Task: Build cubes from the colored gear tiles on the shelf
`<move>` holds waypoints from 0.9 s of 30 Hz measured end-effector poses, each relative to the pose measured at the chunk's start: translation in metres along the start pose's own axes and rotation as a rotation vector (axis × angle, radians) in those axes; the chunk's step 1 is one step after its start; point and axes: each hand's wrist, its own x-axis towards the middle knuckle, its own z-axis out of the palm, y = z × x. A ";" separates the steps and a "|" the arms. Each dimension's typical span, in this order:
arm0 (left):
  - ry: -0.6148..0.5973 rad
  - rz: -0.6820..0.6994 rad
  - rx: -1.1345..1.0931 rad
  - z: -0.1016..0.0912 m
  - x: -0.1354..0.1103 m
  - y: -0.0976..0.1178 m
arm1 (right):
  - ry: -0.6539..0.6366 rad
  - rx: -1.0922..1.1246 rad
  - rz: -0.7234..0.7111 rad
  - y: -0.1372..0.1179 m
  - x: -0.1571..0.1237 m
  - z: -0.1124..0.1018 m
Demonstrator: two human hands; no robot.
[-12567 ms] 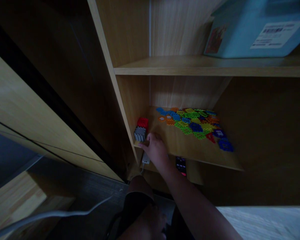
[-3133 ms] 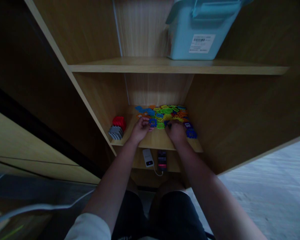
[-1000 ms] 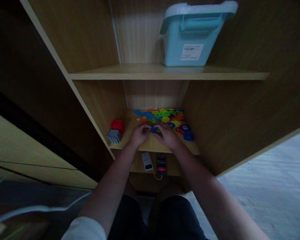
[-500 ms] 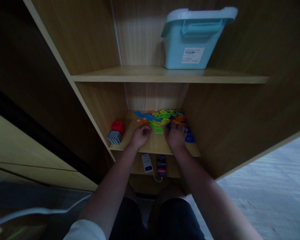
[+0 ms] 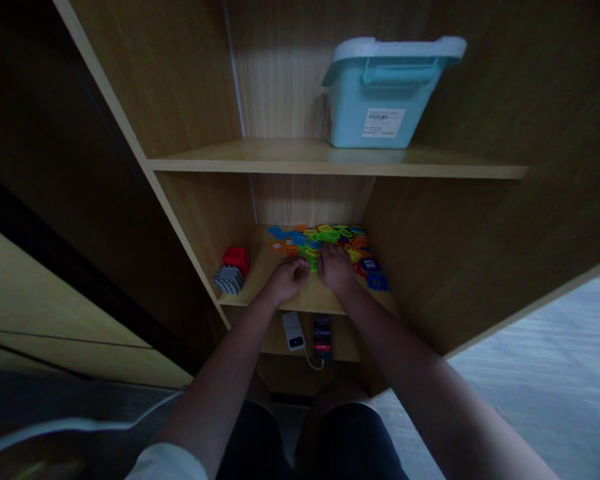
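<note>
A spread of flat plastic interlocking pieces [image 5: 325, 236], with toothed edges in green, blue, orange and yellow, covers the back of the middle shelf [image 5: 260, 283]. My left hand [image 5: 286, 278] is closed at its front left edge, thumb and fingers curled together; whatever they hold is hidden. Close beside it, my right hand [image 5: 337, 268] reaches over the green pieces [image 5: 312, 260] with bent fingers, their tips hidden among the pieces. Dark blue pieces [image 5: 377, 280] lie to the right of that hand.
A red block stack [image 5: 237, 259] and a grey stack of toothed pieces [image 5: 229, 279] stand at the shelf's left. A lidded light-blue bin [image 5: 375, 100] sits on the upper shelf [image 5: 280, 160]. Below lie a white power bank [image 5: 293, 331] and a cabled phone [image 5: 323, 335].
My right hand has moved left from the dark blue pieces to the green ones, close to my left hand. My left hand has shifted slightly right. The view has tilted a little.
</note>
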 end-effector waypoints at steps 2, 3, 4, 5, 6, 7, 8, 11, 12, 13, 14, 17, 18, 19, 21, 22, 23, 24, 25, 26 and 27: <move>-0.047 0.054 0.112 0.001 0.000 0.002 | -0.033 0.016 -0.038 0.000 0.008 0.003; -0.077 0.069 0.162 0.002 0.000 0.003 | -0.047 0.023 -0.050 0.001 0.011 0.004; -0.109 0.073 0.207 0.003 0.000 0.004 | -0.062 0.030 -0.059 0.001 0.015 0.006; -0.139 0.064 0.249 0.005 0.000 0.004 | -0.077 0.034 -0.062 0.002 0.018 0.007; -0.169 0.045 0.286 0.007 0.000 0.005 | -0.095 0.035 -0.060 0.003 0.020 0.009; -0.197 0.021 0.317 0.008 0.000 0.005 | -0.113 0.035 -0.053 0.003 0.022 0.010; -0.220 -0.004 0.343 0.009 0.001 0.006 | -0.127 0.035 -0.045 0.004 0.024 0.011; -0.269 -0.050 0.385 0.012 0.003 0.006 | -0.137 0.048 -0.043 0.008 0.025 0.014; -0.279 -0.055 0.387 0.012 0.004 0.006 | -0.132 0.057 -0.049 0.009 0.025 0.014; -0.282 -0.059 0.383 0.012 0.005 0.006 | -0.127 0.067 -0.056 0.010 0.024 0.014; -0.277 -0.062 0.371 0.013 0.007 0.006 | -0.123 0.077 -0.061 0.011 0.023 0.014; -0.210 -0.069 0.280 0.015 0.013 0.003 | -0.083 0.111 -0.066 0.012 0.019 0.011; -0.178 -0.067 0.237 0.017 0.016 0.000 | -0.060 0.132 -0.072 0.012 0.018 0.010; -0.146 -0.059 0.190 0.018 0.018 -0.002 | -0.032 0.161 -0.078 0.012 0.016 0.008; -0.085 -0.041 0.090 0.019 0.022 -0.008 | 0.027 0.237 -0.076 0.010 0.013 0.005; -0.044 -0.041 0.032 0.019 0.023 -0.012 | 0.055 0.279 -0.063 0.009 0.011 0.004; 0.010 -0.056 -0.037 0.019 0.024 -0.015 | 0.078 0.319 -0.048 0.008 0.010 0.003; 0.071 -0.083 -0.113 0.018 0.024 -0.018 | 0.096 0.354 -0.039 0.007 0.008 0.001; 0.124 -0.113 -0.183 0.017 0.023 -0.021 | 0.105 0.383 -0.039 0.006 0.006 0.001; 0.163 -0.141 -0.250 0.016 0.023 -0.024 | 0.107 0.404 -0.053 0.004 0.005 0.000; 0.181 -0.163 -0.318 0.014 0.022 -0.025 | 0.102 0.417 -0.083 0.002 0.004 -0.001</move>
